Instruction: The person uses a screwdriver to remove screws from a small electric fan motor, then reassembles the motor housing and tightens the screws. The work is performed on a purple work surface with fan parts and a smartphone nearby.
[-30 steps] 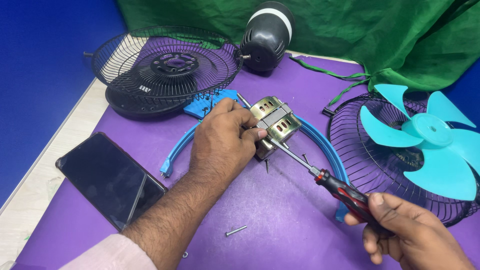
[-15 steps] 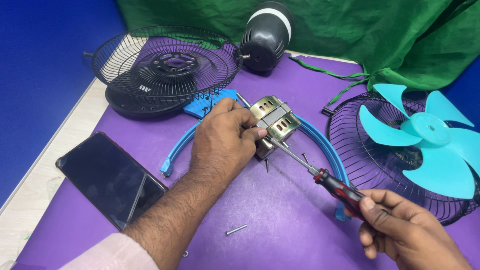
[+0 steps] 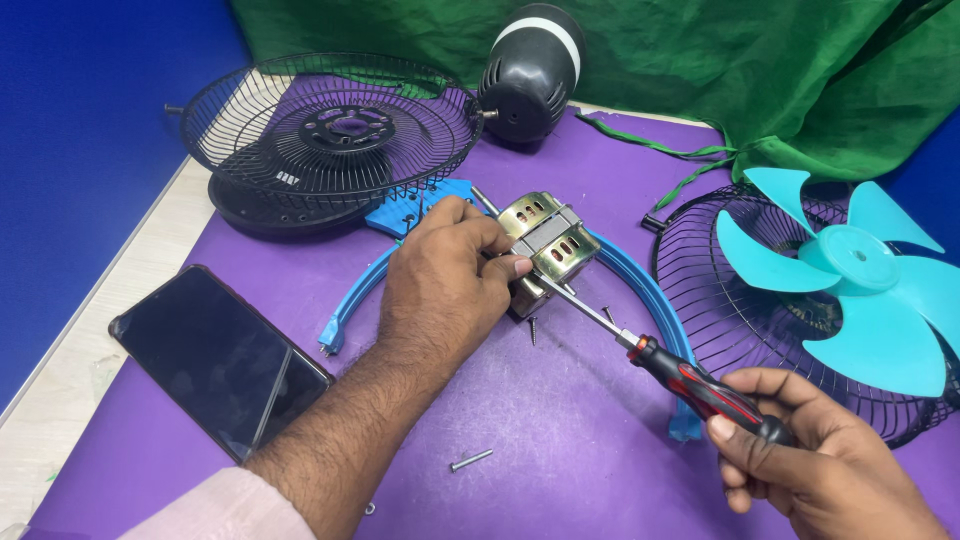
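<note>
2 hands are at work over the purple cloth-covered table (image 3: 560, 420). Nearest me, my right hand (image 3: 820, 470) is closed around the red-and-black handle of a screwdriver (image 3: 660, 365), whose steel shaft slants up-left to the motor. A loose silver screw (image 3: 471, 460) lies on bare cloth between my forearms, with open room around it. At the left, a black slab phone (image 3: 215, 355) lies close to the table's pale edge. My left hand (image 3: 445, 280) has its fingers curled onto the brass-coloured metal fan motor (image 3: 545, 240), pinning it near the table's middle; its casing shows oval slots and a grey band. A blue plastic curved ring (image 3: 640, 290) arcs beneath it. To the right, a black wire guard (image 3: 730, 300) carries a turquoise 5-blade fan (image 3: 850, 270), crowding that side. Farther back sit a black wire grille (image 3: 330, 130), a black domed motor cover (image 3: 530, 70) and green cloth (image 3: 760, 70).
</note>
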